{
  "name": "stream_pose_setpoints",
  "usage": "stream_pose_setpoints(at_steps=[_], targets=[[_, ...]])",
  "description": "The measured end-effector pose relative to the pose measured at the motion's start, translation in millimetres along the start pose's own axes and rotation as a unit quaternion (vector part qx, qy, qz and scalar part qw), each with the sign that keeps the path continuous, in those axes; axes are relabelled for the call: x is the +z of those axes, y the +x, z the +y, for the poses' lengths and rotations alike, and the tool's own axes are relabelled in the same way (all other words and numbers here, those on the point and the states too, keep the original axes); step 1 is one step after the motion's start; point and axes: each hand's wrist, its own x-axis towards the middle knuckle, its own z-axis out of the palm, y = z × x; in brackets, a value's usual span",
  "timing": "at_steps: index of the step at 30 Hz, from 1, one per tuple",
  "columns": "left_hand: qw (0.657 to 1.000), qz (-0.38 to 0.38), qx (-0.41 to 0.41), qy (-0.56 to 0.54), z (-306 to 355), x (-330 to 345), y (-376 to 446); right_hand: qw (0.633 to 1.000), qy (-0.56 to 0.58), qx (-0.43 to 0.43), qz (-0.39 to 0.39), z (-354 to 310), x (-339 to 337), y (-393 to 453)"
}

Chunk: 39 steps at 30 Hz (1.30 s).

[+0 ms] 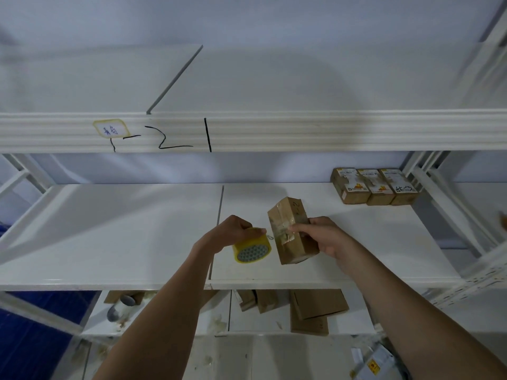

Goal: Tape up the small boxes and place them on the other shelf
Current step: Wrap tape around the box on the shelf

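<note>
A small brown cardboard box (288,218) stands tilted over the middle shelf (137,229), with clear tape across its near face. My right hand (322,235) grips it from the right, thumb pressing on the taped face. My left hand (233,231) holds a yellow roll of tape (251,249) just left of the box; a short strand of tape runs from the roll to the box. Three taped small boxes (374,186) stand in a row at the back right of the same shelf.
The upper shelf beam (274,131) carries a handwritten label and black marks. On the lower shelf lie several cardboard boxes (315,311) and a tape roll (120,308). White shelf uprights (450,201) rise on the right. Scraps and a package lie on the floor.
</note>
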Motion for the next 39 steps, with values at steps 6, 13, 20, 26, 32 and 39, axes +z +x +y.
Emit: stream_pose_setpoints(at_steps=[6, 13, 20, 26, 32, 39], targets=[[0.996, 0.0, -0.06, 0.066, -6.4, 1.7, 7.9, 1.0, -0.011, -0.002, -0.009, -0.8, 3.7, 0.2], [0.975, -0.012, -0.101, 0.197, -5.9, 5.1, 14.7, 1.0, -0.016, -0.007, -0.012, -1.7, 2.4, 1.7], [0.974, -0.04, -0.108, 0.193, -1.5, 9.2, 17.9, 0.997, 0.05, -0.015, -0.053, 1.4, 8.9, -1.1], [0.99, -0.027, -0.079, 0.116, 1.8, 2.8, 15.1, 0.991, 0.102, -0.02, -0.085, 3.8, 8.8, -3.1], [0.997, -0.005, -0.039, 0.066, 6.8, -0.8, 16.6, 0.989, 0.097, 0.004, -0.109, 6.1, 20.0, -1.9], [0.989, 0.031, -0.041, 0.14, -1.4, 6.2, 18.7, 0.998, -0.044, 0.004, -0.049, 8.4, 32.9, 6.7]])
